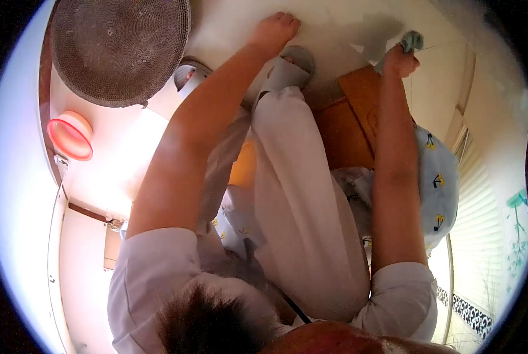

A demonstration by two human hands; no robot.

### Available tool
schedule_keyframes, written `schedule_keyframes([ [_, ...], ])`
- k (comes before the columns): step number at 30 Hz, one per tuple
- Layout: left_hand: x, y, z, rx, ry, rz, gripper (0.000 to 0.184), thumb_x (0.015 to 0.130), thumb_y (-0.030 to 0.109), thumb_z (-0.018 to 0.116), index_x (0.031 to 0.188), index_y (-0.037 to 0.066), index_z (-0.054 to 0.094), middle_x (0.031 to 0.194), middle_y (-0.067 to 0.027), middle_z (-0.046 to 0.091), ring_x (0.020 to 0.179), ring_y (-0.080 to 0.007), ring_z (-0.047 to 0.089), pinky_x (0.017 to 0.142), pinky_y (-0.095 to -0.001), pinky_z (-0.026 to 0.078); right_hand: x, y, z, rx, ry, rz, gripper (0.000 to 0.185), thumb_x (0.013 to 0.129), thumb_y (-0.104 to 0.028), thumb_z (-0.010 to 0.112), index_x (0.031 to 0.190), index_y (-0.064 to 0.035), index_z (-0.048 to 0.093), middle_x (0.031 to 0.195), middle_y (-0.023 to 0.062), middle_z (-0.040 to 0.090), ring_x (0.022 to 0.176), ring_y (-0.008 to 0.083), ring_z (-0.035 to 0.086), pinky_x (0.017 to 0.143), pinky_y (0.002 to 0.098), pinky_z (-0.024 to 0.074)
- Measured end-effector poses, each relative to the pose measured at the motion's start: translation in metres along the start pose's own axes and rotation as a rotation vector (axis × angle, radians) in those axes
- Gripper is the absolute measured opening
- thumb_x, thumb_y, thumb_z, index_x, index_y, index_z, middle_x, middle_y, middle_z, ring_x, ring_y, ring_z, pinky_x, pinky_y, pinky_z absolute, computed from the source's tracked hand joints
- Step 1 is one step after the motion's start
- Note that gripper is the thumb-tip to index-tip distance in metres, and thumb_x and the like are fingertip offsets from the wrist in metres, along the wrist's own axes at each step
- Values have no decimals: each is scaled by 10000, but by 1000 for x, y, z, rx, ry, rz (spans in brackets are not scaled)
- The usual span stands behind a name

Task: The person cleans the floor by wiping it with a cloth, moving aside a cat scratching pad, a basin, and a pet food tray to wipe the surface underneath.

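Note:
My left hand reaches forward over the pale floor, its fingers curled in. Its palm faces away, so anything inside it is hidden. Farther right, my right hand is closed around a small grey-green bundle that looks like cloth. Part of the bundle sticks out past the fingers. A dark shadow and a whitish patch lie on the floor to its left. Below and left of that hand stands a brown box-like object, partly covered by my right forearm.
I sit with my legs in light trousers and my feet in slippers. A round brown woven mat or lid is at upper left, with a pink basin below it. Light-blue fabric with yellow prints hangs at right, beside pleated blinds.

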State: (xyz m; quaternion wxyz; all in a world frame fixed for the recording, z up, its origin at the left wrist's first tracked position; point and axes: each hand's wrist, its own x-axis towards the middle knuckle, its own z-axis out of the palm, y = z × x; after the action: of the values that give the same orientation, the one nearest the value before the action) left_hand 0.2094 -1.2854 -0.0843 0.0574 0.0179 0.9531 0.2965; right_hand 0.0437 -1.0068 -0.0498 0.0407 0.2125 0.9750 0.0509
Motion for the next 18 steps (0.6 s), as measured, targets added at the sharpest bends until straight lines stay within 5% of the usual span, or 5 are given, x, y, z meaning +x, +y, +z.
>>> schedule_keyframes([
  [2, -13, -11, 3, 56, -154, 10, 312, 898, 235, 577, 1171, 85, 571, 1160, -128, 590, 1059, -319, 573, 890, -407, 503, 27, 41, 56, 143, -150, -232, 539, 853, -422, 570, 1271, -82, 563, 1255, 207, 460, 1034, 377, 541, 834, 507, 487],
  [3, -21, -14, -2, -13, -89, -62, 293, 904, 227, 571, 1157, 78, 575, 1115, -140, 604, 1029, -326, 585, 864, -414, 506, 15, 43, 76, 147, -124, -187, 524, 832, -444, 617, 1212, -85, 579, 1176, 197, 495, 962, 343, 582, 755, 479, 525],
  [7, -46, -29, -45, -206, 38, -267, 239, 933, 218, 546, 1100, 50, 576, 980, -172, 633, 908, -361, 606, 777, -430, 504, -68, -15, 22, -193, -175, -271, 682, 798, -478, 668, 1309, -63, 489, 1177, 226, 498, 938, 348, 591, 739, 439, 545],
  [11, -77, -26, -101, -380, -14, -414, 230, 964, 233, 520, 1041, 20, 562, 891, -191, 636, 789, -400, 602, 708, -430, 487, -125, -52, 12, -157, -276, -214, 894, 811, -389, 646, 1484, -11, 196, 1263, 221, 447, 1094, 359, 492, 880, 474, 467],
  [18, -128, -11, -185, -750, -58, -887, 303, 990, 293, 484, 867, 18, 514, 671, -99, 554, 608, -196, 564, 560, -328, 448, -193, -126, 3, 16, -357, -337, 672, 875, -265, 547, 1435, 5, 293, 1222, 197, 478, 1072, 363, 508, 845, 492, 465],
])
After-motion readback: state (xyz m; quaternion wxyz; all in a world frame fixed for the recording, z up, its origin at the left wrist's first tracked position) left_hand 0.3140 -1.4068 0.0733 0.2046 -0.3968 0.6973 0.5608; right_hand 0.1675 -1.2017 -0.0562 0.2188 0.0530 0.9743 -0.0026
